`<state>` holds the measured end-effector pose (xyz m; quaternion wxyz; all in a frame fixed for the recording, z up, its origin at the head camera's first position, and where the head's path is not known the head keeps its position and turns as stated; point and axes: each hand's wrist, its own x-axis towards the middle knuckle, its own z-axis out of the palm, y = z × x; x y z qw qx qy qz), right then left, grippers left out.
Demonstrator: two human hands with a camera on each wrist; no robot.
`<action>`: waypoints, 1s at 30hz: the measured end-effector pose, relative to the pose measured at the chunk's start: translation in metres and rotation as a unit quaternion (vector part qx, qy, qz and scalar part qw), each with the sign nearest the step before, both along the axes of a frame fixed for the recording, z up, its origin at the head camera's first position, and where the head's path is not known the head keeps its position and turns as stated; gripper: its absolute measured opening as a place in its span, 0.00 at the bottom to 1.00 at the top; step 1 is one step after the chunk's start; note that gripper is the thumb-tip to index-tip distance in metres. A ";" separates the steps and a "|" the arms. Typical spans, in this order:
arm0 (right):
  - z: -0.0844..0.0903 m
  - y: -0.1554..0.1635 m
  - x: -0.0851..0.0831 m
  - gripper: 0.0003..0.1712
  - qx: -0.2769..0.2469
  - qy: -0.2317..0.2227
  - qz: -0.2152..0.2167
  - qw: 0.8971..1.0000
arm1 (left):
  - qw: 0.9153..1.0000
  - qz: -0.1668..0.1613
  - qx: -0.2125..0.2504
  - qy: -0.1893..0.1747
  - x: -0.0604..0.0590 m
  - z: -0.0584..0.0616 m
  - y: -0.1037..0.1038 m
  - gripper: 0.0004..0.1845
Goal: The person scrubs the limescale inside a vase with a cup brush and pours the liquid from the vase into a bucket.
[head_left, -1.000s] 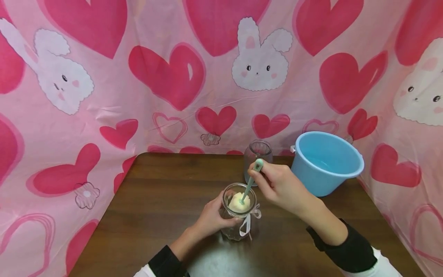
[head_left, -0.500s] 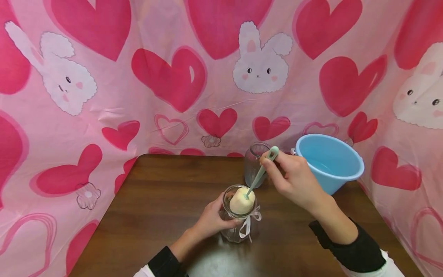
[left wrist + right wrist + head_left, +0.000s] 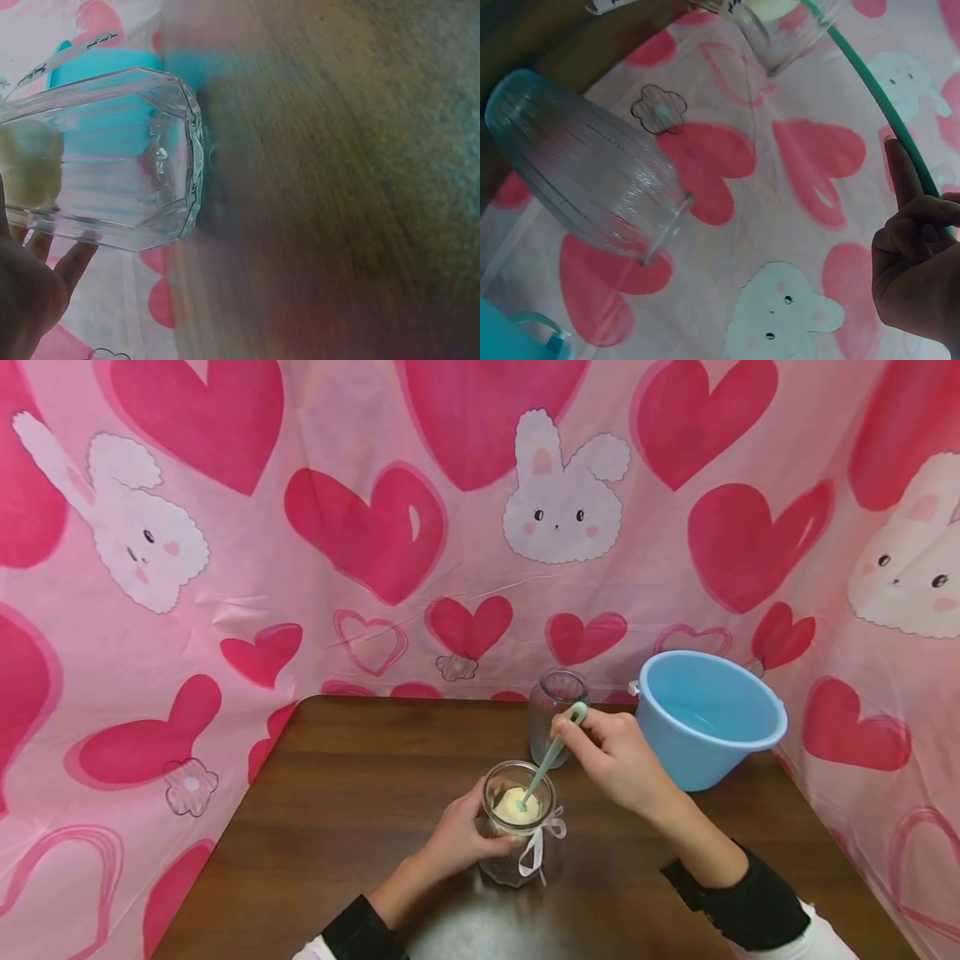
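Note:
A clear glass jar point(image 3: 517, 843) with a white ribbon bow stands on the brown table point(image 3: 360, 827). My left hand point(image 3: 453, 839) grips its side; the left wrist view shows the jar point(image 3: 112, 157) against my fingers point(image 3: 67, 262). My right hand point(image 3: 611, 760) holds a mint-green brush handle point(image 3: 551, 752) slanting down into the jar, its pale yellow sponge head point(image 3: 516, 806) sitting inside the mouth. In the right wrist view the handle point(image 3: 877, 97) runs from my curled fingers point(image 3: 919, 247) to the jar's rim point(image 3: 787, 34).
A second, empty ribbed glass jar point(image 3: 553, 714) stands just behind my right hand, also in the right wrist view as jar point(image 3: 585, 165). A light blue bucket point(image 3: 705, 714) sits at the table's back right. Pink heart-and-bunny cloth point(image 3: 375, 527) surrounds the table.
The sponge head rose to the jar's mouth half a second ago as my right hand lifted back and right, then sank into the jar again. My left hand kept its grip.

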<state>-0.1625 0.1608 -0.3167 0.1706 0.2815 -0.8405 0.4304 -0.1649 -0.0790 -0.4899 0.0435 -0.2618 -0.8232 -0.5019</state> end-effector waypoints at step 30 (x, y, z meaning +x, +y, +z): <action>-0.026 -0.011 -0.003 0.08 0.017 -0.082 -0.004 0.997 | 1.000 0.004 -0.002 0.000 0.000 0.001 0.002 0.43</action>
